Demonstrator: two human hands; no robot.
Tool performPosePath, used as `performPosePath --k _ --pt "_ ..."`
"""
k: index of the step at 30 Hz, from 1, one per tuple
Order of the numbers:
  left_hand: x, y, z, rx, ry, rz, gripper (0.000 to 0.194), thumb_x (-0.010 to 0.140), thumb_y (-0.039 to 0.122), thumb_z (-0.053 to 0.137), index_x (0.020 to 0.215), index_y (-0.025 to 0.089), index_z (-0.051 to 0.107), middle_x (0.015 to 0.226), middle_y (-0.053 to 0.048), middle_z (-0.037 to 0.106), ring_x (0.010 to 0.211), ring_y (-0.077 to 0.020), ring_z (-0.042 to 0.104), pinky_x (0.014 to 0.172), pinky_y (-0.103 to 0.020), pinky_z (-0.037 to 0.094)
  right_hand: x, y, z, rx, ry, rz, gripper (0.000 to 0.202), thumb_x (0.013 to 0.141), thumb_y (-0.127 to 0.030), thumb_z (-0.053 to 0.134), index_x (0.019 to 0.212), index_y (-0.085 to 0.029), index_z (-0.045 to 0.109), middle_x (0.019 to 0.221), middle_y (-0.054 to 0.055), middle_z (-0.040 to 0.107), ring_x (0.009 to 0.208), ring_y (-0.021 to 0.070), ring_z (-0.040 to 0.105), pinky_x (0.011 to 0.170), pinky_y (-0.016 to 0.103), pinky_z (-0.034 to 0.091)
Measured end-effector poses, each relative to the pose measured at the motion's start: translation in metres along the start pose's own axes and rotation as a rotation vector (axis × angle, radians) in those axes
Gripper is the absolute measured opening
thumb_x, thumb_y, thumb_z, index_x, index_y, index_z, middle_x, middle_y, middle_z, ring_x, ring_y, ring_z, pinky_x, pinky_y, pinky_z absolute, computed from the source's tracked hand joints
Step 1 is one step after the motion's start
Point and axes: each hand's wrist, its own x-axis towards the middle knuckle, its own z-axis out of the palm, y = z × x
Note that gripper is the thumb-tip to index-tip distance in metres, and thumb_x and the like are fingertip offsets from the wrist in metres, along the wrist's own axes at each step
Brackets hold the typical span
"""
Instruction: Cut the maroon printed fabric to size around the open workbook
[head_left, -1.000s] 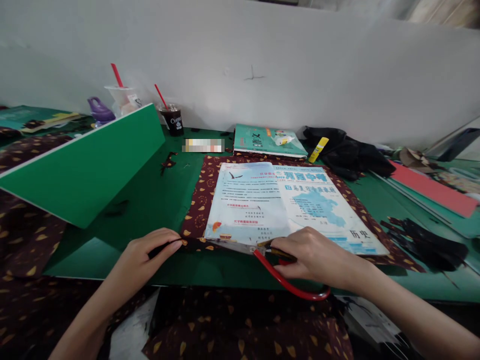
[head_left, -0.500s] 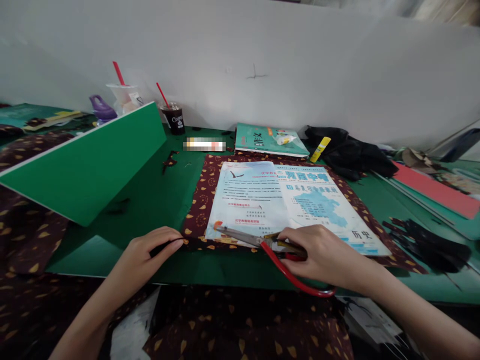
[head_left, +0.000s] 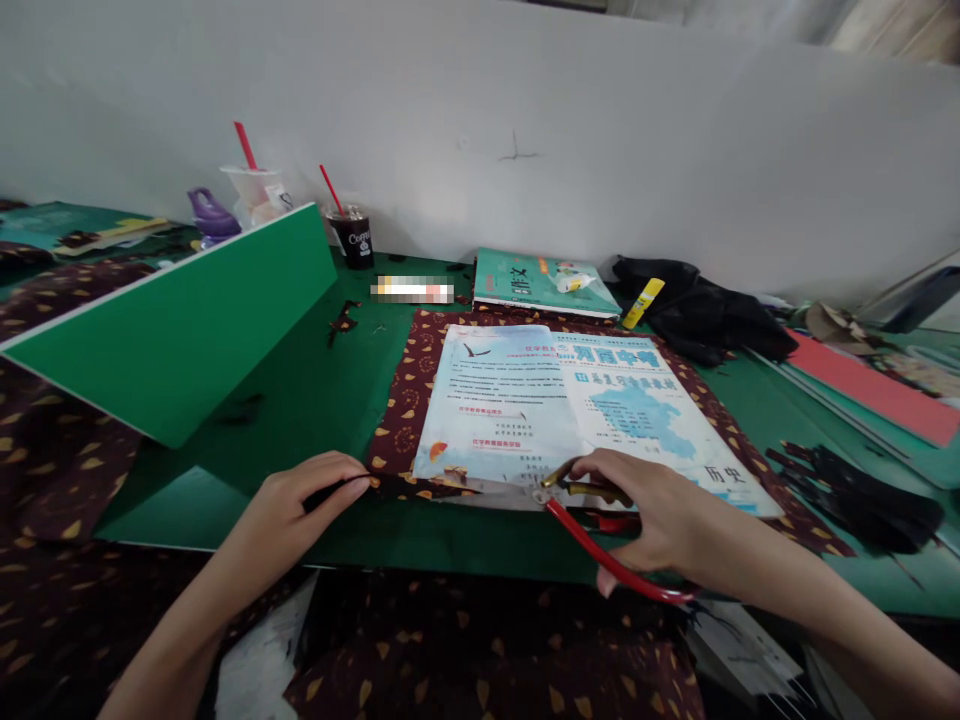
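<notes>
My left hand (head_left: pixel 315 500) pinches the lower left corner of a dark maroon patterned cloth (head_left: pixel 394 425) between thumb and fingers. On the cloth lies an open booklet (head_left: pixel 499 400) with white and light-blue pages. My right hand (head_left: pixel 645 510) is wrapped round the handles of scissors (head_left: pixel 592 550), one red and one brownish. The scissor blades are apart and point left along the cloth's near edge, just below the booklet.
A green board (head_left: pixel 195 330) stands tilted at left. Behind are a black cup (head_left: pixel 356 240) with a red straw, a green book (head_left: pixel 532 285), a yellow glue stick (head_left: pixel 643 303) and black cloth (head_left: pixel 690 300). Dark scraps (head_left: pixel 862 495) and a red sheet (head_left: pixel 874 385) lie at right.
The scissors have shifted slightly right and down, and their blades have parted. My right hand's fingers have spread with the handles. My left hand keeps its pinch.
</notes>
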Motion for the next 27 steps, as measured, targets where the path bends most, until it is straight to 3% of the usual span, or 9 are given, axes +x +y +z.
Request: performPosePath --k 3,7,15,21,27 --pt "-0.001 0.000 0.000 -0.004 0.010 -0.004 0.029 0.089 0.052 0.062 0.083 0.026 0.072 0.093 0.001 0.074 0.089 -0.0168 0.069 0.081 -0.019 0.049 -0.004 -0.002 -0.002 -0.094 0.032 -0.012 0.063 0.065 -0.058 0.084 0.116 -0.030 0.063 0.116 0.001 0.067 0.103 0.0258 0.063 0.083 0.033 0.047" --pt "-0.001 0.000 0.001 -0.012 0.004 -0.008 0.028 0.089 0.051 0.062 0.084 0.026 0.072 0.094 0.001 0.075 0.089 -0.0167 0.069 0.080 -0.019 0.050 -0.010 -0.005 -0.007 -0.168 0.086 0.093 0.050 0.069 -0.055 0.081 0.110 -0.030 0.067 0.108 0.000 0.071 0.094 0.0242 0.065 0.075 0.032 0.046" --pt "-0.001 0.001 0.000 -0.016 -0.014 -0.017 0.027 0.089 0.051 0.062 0.084 0.026 0.072 0.094 0.001 0.074 0.090 -0.0171 0.068 0.080 -0.019 0.049 -0.007 -0.016 -0.008 -0.028 -0.021 0.096 0.028 0.066 -0.046 0.084 0.087 -0.030 0.073 0.085 -0.006 0.071 0.074 0.0165 0.062 0.062 0.027 0.042" --pt "-0.001 0.001 -0.001 -0.007 -0.022 -0.016 0.028 0.089 0.051 0.061 0.085 0.026 0.072 0.093 0.001 0.074 0.089 -0.0173 0.068 0.081 -0.020 0.049 0.015 -0.038 0.002 -0.018 0.011 0.041 0.042 0.061 -0.055 0.086 0.087 -0.025 0.075 0.087 -0.001 0.072 0.076 0.0190 0.061 0.062 0.028 0.039" --pt "0.001 0.002 0.000 -0.013 -0.015 -0.021 0.029 0.089 0.052 0.060 0.084 0.026 0.072 0.093 0.000 0.074 0.088 -0.0179 0.068 0.081 -0.021 0.049 0.025 -0.046 0.008 0.011 -0.002 -0.028 0.040 0.065 -0.057 0.083 0.085 -0.025 0.073 0.084 -0.002 0.071 0.073 0.0169 0.059 0.061 0.028 0.038"
